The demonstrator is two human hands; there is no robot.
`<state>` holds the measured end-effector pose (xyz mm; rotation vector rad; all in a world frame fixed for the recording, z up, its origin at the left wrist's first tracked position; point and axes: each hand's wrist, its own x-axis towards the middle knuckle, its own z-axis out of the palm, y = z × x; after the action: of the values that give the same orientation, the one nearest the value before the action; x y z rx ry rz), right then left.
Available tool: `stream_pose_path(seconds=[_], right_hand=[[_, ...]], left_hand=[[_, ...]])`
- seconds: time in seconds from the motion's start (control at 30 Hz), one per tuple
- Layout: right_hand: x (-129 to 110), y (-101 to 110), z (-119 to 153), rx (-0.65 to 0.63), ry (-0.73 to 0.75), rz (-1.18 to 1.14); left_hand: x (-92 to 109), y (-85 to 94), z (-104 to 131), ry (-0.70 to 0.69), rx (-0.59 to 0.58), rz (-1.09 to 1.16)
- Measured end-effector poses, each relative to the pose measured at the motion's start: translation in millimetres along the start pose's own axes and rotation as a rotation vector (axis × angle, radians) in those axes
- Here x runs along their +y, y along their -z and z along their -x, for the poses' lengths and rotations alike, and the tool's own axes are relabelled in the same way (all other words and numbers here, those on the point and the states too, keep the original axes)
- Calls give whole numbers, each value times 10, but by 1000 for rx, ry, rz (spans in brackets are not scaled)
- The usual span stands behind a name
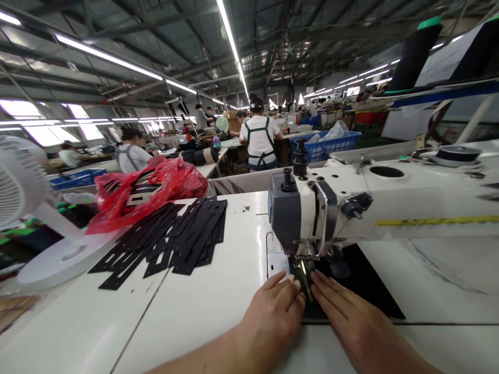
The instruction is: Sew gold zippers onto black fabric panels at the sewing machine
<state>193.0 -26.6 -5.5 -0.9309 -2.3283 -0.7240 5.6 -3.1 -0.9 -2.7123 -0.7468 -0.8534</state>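
A brass-toothed zipper (pixel 306 280) runs under the presser foot of a white and grey sewing machine (pixel 286 213). It lies along a black fabric piece (pixel 372 283) spread on the white table. My left hand (pixel 275 311) is at the zipper's left side, fingers curled and pressed together at its edge; the fingertips are partly hidden. On the other side, my right hand (pixel 351 317) lies flat on the black fabric, fingers stretched out beside the teeth. Both hands are just in front of the needle area, which the machine head partly hides.
Black slotted strips (pixel 198 234) lie piled on the table to the left, beside a red plastic bag (pixel 148 182) holding more pieces. A white fan (pixel 58 249) stands at the far left. Behind the machine are a blue basket (pixel 331 145) and a co-worker (pixel 259 135) in a white shirt.
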Motion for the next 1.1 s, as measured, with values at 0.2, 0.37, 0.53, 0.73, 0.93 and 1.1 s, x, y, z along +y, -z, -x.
stream_pose_path(seconds=[0.2,0.37,0.53,0.73,0.93,1.1], right_hand=[[38,-108,-17,-15,-9,22],[81,-127,-95,-32,-62,6],[123,-103,-202,-26,-123,-108],[111,-116,-150,38,-127,-146],[103,-137,-100,82,-50,-55],[107,-130,-132,32,-17,-24]], left_hand=[[-89,-22,-55,-5,9,17],[-186,-94,-113,-9,39,59],[-244,-139,-136,72,-23,124],[-226,-70,-73,135,23,294],[-201,-104,-48,30,61,162],[-205,-108,-80,-28,33,90]])
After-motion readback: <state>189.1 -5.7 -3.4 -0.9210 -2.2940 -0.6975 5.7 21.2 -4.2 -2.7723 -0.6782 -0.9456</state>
